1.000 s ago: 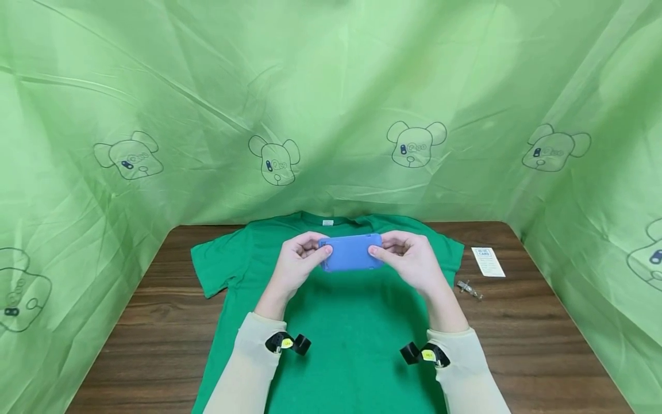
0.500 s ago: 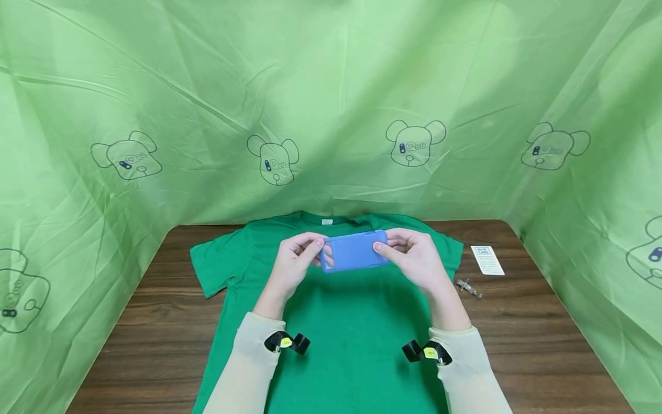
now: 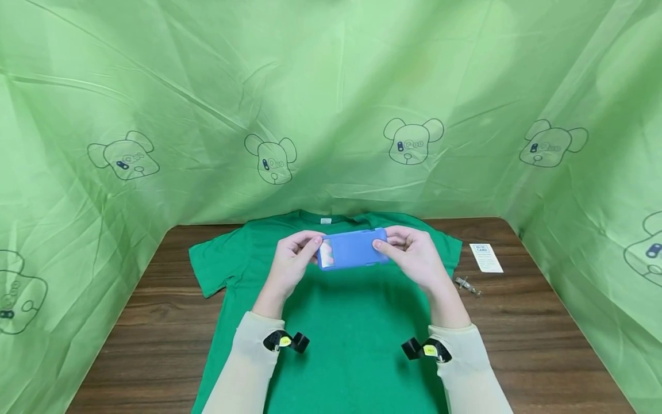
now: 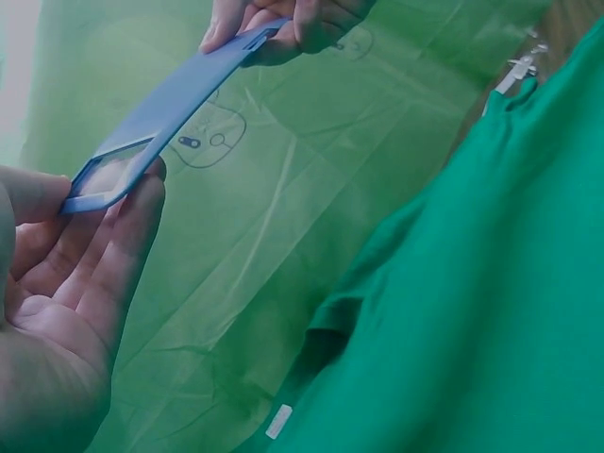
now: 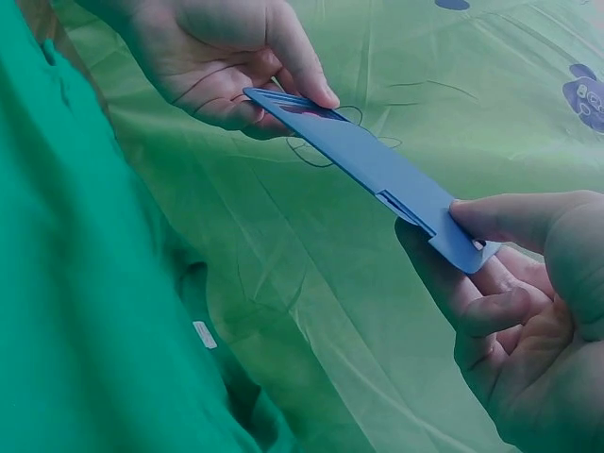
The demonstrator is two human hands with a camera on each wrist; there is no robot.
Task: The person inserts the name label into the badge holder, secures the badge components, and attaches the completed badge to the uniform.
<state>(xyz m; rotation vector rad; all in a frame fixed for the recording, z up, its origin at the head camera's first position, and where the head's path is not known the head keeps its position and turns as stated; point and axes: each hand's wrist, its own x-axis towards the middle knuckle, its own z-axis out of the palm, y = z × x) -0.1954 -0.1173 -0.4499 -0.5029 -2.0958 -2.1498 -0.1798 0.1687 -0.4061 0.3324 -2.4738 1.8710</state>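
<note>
A flat blue plastic card holder (image 3: 354, 249) is held level between both hands above a green T-shirt (image 3: 341, 339). My left hand (image 3: 296, 259) pinches its left end, thumb on the near face and fingers behind. There, a see-through window (image 4: 113, 170) shows the fingers through it. My right hand (image 3: 411, 256) pinches the other end, its thumb pressing on the plain blue face. In the right wrist view, a stepped edge on the holder (image 5: 363, 170) shows two layers offset near the right-hand end.
The T-shirt lies spread on a dark wooden table (image 3: 160, 333). To its right are a white printed card (image 3: 486, 258) and a small clear strap clip (image 3: 468, 286). Green cloth walls (image 3: 331, 103) with bear-head drawings enclose the back and sides.
The blue face has slid right under the right thumb, uncovering the window at the left end. The left thumb has shifted left to the holder's corner.
</note>
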